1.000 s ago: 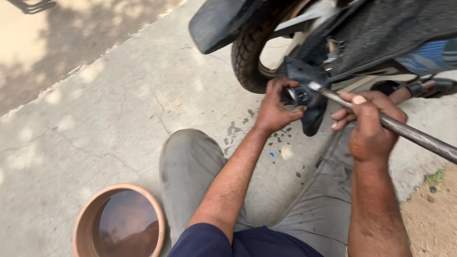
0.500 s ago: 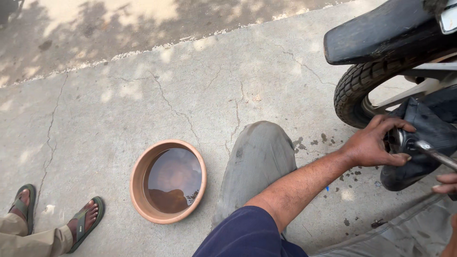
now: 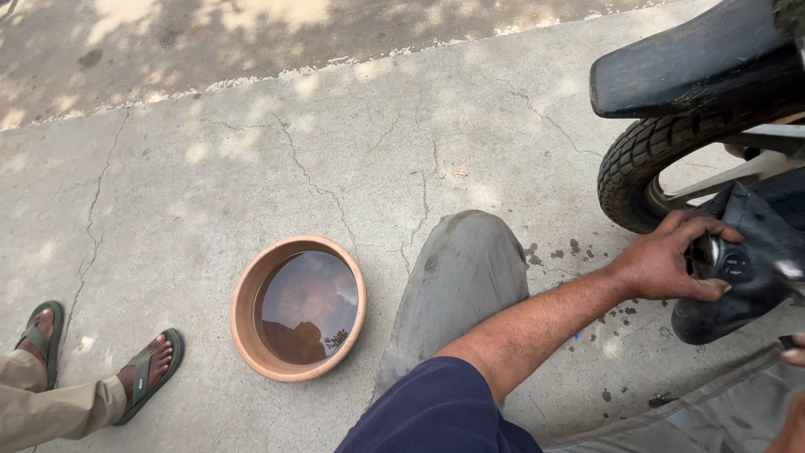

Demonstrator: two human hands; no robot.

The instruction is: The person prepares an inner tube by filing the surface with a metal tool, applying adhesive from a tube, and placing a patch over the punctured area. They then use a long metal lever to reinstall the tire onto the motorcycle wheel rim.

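A person crouches on a cracked concrete floor [image 3: 251,151], a knee [image 3: 465,268] in grey trousers raised at centre and a dark blue sleeve [image 3: 436,411] nearest the camera. The left hand [image 3: 662,264] reaches out to the right, its grip closed around the round metal end of a black part [image 3: 738,281] low on a motorcycle, fingers curled over the top and thumb beneath. Only fingertips of the right hand [image 3: 792,352] show at the right edge; whether that grip is spread or closed cannot be told. Dark spots [image 3: 620,315] fleck the floor under the left forearm. Left of the knee stands a clay bowl [image 3: 247,335] filled with water, apart from both hands. At the lower left corner, another person's feet in green sandals [image 3: 151,369] rest on the floor. Farther off, the rear tyre [image 3: 641,164] and black mudguard [image 3: 688,71] rise at the upper right, just beyond the left hand.
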